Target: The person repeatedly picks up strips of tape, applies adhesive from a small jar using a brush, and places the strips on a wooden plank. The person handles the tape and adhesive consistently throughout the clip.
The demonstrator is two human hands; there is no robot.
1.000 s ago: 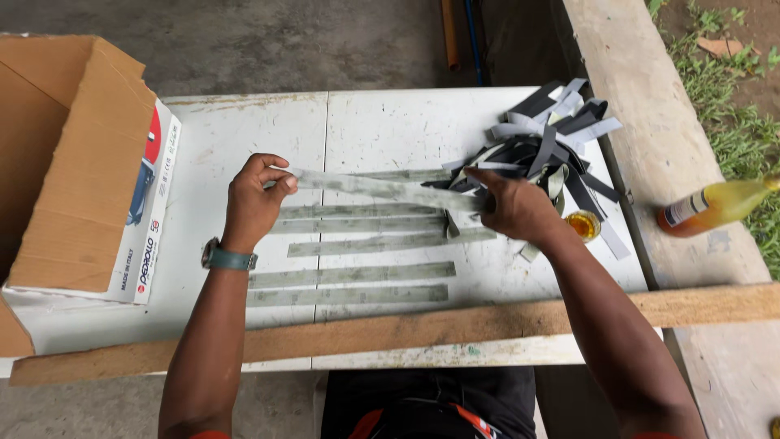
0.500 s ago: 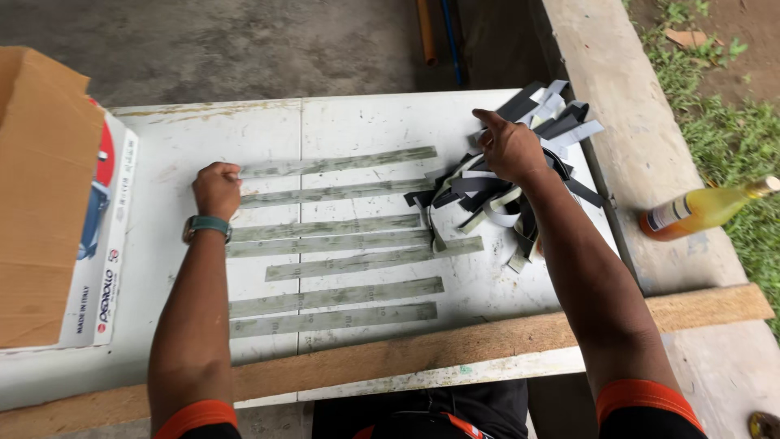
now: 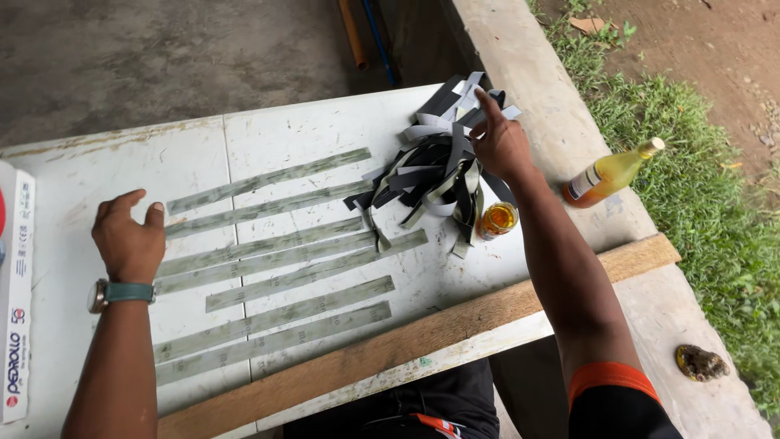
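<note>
Left hand point(image 3: 128, 237) at 9 o'clock on worn white tabletop point(image 3: 309, 130), fingers loosely spread, empty, resting just beside left ends of flat grey-green strips point(image 3: 276, 280) laid in parallel rows across centre. Right hand point(image 3: 500, 145) at 1 o'clock over tangled pile of grey and black strips point(image 3: 431, 175), index finger extended, other fingers curled; cannot tell whether pinching strip. Small jar of amber liquid point(image 3: 496, 219) just beside pile, at 3 o'clock. Yellow-liquid glass bottle point(image 3: 611, 172) lying on concrete ledge point(image 3: 528, 73) further right. Long wooden plank point(image 3: 422, 337) along near edge, 6 o'clock.
</note>
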